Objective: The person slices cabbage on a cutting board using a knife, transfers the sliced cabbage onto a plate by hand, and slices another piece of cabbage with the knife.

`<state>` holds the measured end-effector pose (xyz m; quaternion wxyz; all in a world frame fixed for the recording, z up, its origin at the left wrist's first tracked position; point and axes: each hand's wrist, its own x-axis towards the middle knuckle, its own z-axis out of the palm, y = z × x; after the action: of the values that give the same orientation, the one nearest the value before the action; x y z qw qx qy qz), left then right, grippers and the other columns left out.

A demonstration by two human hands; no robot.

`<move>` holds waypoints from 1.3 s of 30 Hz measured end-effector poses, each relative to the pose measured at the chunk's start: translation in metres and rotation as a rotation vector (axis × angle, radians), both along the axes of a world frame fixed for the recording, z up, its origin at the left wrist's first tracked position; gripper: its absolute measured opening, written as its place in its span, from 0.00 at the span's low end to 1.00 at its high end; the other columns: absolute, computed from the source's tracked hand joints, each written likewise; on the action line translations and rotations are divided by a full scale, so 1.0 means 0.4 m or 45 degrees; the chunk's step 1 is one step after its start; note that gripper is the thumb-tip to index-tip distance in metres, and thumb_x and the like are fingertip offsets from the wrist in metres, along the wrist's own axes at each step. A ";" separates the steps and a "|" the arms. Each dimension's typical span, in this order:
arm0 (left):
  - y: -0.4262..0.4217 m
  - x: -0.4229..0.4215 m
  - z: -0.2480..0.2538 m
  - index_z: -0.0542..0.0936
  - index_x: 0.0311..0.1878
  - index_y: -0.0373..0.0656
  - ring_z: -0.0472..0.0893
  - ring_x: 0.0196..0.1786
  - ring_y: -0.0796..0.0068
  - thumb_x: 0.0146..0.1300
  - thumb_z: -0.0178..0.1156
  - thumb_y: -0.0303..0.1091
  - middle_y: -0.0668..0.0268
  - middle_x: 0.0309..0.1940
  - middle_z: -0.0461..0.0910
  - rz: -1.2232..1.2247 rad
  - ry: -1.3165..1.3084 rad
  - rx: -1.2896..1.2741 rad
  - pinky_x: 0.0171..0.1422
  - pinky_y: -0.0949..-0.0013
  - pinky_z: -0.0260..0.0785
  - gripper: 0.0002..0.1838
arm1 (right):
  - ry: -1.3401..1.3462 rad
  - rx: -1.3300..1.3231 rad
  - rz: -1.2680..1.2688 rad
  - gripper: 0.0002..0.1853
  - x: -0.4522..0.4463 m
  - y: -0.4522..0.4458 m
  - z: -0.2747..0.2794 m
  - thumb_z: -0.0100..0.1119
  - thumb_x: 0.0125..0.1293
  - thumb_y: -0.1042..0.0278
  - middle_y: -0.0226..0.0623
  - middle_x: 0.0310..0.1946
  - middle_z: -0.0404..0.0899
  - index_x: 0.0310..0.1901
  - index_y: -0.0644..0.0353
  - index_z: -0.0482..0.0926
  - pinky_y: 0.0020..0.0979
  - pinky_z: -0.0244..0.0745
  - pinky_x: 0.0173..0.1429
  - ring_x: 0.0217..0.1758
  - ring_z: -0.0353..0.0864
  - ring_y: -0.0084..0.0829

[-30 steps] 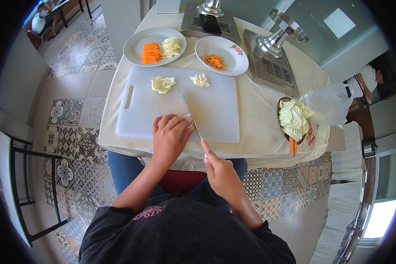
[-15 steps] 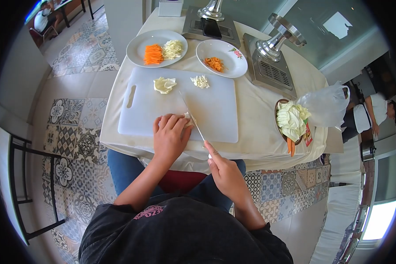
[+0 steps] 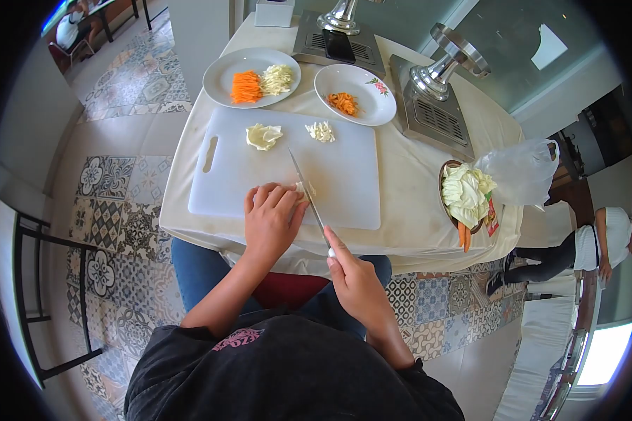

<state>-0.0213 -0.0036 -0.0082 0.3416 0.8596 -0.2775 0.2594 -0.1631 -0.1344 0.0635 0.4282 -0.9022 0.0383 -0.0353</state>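
My right hand [image 3: 354, 281] grips a knife [image 3: 307, 188] by its white handle, the blade pointing away from me over the white cutting board [image 3: 225, 189]. Under the curled fingers of my left hand [image 3: 274, 214] a piece of cabbage [image 3: 303, 191] is pressed to the board, right beside the blade. Farther up the board lie a loose cabbage leaf piece [image 3: 263, 137] and a small heap of cut cabbage [image 3: 321, 131].
A grey plate [image 3: 221, 74] holds carrot strips [image 3: 246, 88] and cabbage shreds [image 3: 277, 80]. A flowered bowl [image 3: 369, 109] has carrot bits. Metal stands [image 3: 435, 116] line the back. At right are a basket with cabbage [image 3: 467, 191], carrots and a plastic bag [image 3: 523, 172]. A person [image 3: 586, 245] stands beyond.
The knife has shifted slightly in my right hand, its blade a little different in angle beside my left fingers. The person at the far right has moved farther into view.
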 end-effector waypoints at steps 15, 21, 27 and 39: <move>-0.001 -0.002 0.007 0.85 0.43 0.47 0.79 0.55 0.68 0.58 0.71 0.36 0.72 0.43 0.84 0.014 0.077 0.036 0.66 0.53 0.61 0.11 | 0.116 -0.043 -0.006 0.30 -0.031 0.006 0.027 0.51 0.74 0.72 0.59 0.27 0.79 0.77 0.56 0.61 0.51 0.73 0.41 0.32 0.81 0.58; -0.002 -0.001 0.004 0.85 0.41 0.48 0.79 0.55 0.69 0.59 0.71 0.37 0.73 0.43 0.84 0.023 0.095 0.037 0.68 0.53 0.60 0.09 | 0.162 -0.004 0.009 0.30 -0.102 -0.003 0.065 0.51 0.75 0.73 0.60 0.28 0.79 0.77 0.57 0.60 0.50 0.74 0.40 0.33 0.82 0.58; -0.003 0.000 -0.004 0.85 0.40 0.48 0.79 0.56 0.69 0.59 0.71 0.37 0.74 0.44 0.85 0.029 0.088 0.056 0.70 0.50 0.58 0.08 | 0.212 0.070 -0.041 0.29 -0.068 0.004 0.054 0.51 0.75 0.73 0.59 0.26 0.79 0.76 0.57 0.61 0.48 0.75 0.39 0.32 0.82 0.58; -0.004 -0.001 -0.006 0.84 0.42 0.50 0.79 0.56 0.69 0.60 0.70 0.35 0.75 0.44 0.84 0.048 0.085 0.063 0.71 0.48 0.57 0.08 | -0.041 -0.102 -0.018 0.30 0.057 0.026 -0.049 0.49 0.74 0.71 0.59 0.25 0.79 0.77 0.57 0.59 0.54 0.73 0.38 0.30 0.81 0.58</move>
<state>-0.0215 -0.0052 -0.0107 0.3242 0.8811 -0.2561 0.2302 -0.1405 -0.1241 0.0438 0.3921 -0.9176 0.0363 -0.0543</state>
